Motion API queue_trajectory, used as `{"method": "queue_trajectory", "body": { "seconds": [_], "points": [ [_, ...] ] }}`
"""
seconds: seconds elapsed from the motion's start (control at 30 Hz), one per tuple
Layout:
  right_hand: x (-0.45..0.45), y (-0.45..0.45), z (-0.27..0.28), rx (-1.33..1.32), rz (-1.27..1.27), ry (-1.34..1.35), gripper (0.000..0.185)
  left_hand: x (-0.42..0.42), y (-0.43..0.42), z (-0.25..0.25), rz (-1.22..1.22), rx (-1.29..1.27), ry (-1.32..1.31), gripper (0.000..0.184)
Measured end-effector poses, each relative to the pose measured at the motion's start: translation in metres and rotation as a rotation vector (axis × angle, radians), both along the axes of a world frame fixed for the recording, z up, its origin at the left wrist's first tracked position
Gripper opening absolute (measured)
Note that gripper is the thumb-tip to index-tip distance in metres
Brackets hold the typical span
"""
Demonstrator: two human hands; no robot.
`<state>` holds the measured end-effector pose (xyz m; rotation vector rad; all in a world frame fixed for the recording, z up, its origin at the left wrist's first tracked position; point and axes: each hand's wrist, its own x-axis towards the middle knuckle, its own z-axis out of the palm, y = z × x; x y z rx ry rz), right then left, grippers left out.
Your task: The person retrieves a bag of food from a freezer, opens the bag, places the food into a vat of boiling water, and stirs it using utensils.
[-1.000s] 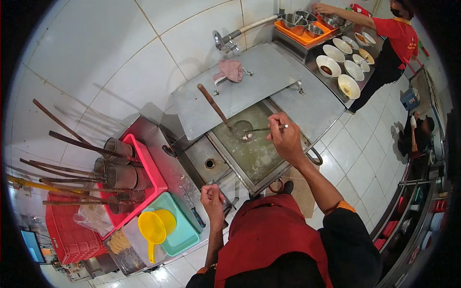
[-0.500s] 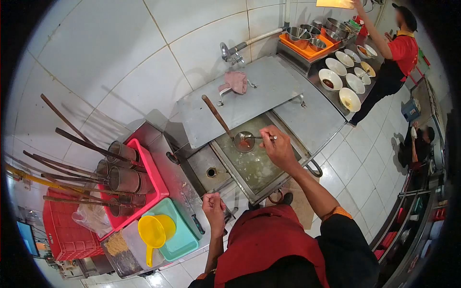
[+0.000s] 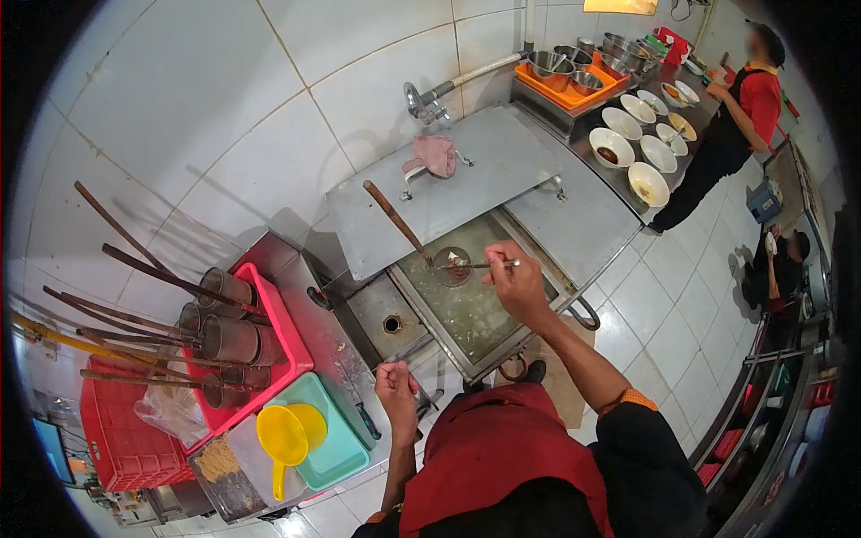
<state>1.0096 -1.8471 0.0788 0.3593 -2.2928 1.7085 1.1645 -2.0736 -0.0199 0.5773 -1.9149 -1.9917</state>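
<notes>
My right hand (image 3: pixel 517 280) is closed around a thin metal utensil (image 3: pixel 480 265); I cannot make out whether it is a spoon or a fork. Its far end reaches into a round wire strainer (image 3: pixel 453 278) holding reddish-brown bits and something pale. The strainer sits in the cloudy liquid (image 3: pixel 489 314) of a rectangular metal vat, and its wooden handle (image 3: pixel 393 213) leans on the steel lid (image 3: pixel 359 238). My left hand (image 3: pixel 395 387), fingers curled in, hovers by the counter edge near a small drain basin (image 3: pixel 369 309), apparently holding nothing.
On the left, deep noodle strainers (image 3: pixel 229 339) stand in a pink tub (image 3: pixel 291 345), beside a yellow dipper (image 3: pixel 291 430) and a turquoise tray (image 3: pixel 345 453). A pink cloth (image 3: pixel 435 155) lies on the lid handle. Several bowls (image 3: pixel 647 184) and a co-worker (image 3: pixel 749 99) are at right.
The utensil and strainer have shifted slightly, and something pale now shows in the strainer. The co-worker at the right has lowered a raised arm. My left hand is nearly still.
</notes>
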Motion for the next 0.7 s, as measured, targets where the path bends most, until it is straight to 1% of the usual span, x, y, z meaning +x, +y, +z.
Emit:
{"method": "queue_trajectory", "body": {
  "seconds": [0.1,0.23,0.3,0.4,0.5,0.63,0.7],
  "points": [
    [-0.011,0.001,-0.018,-0.002,-0.008,0.063,0.013,-0.002,0.001,-0.005,0.026,-0.028,-0.031,0.015],
    [-0.005,0.003,-0.004,-0.022,-0.025,0.053,0.011,0.0,-0.003,-0.014,-0.009,0.032,-0.014,0.016],
    [-0.008,0.004,-0.002,0.033,-0.02,0.046,0.011,0.002,-0.007,-0.021,-0.02,0.058,-0.018,0.017],
    [-0.011,0.004,-0.01,0.093,-0.015,0.076,0.01,-0.001,-0.006,-0.015,-0.018,0.039,0.034,0.017],
    [-0.019,0.002,-0.022,0.123,-0.025,0.077,0.009,-0.003,-0.004,-0.004,-0.005,0.087,0.005,0.016],
    [-0.021,0.003,-0.019,0.196,0.006,0.08,0.011,-0.004,-0.004,-0.003,-0.003,0.043,0.017,0.016],
    [-0.019,0.002,-0.023,0.17,0.033,0.095,0.01,-0.004,-0.003,-0.001,0.001,0.055,0.0,0.016]
  ]
}}
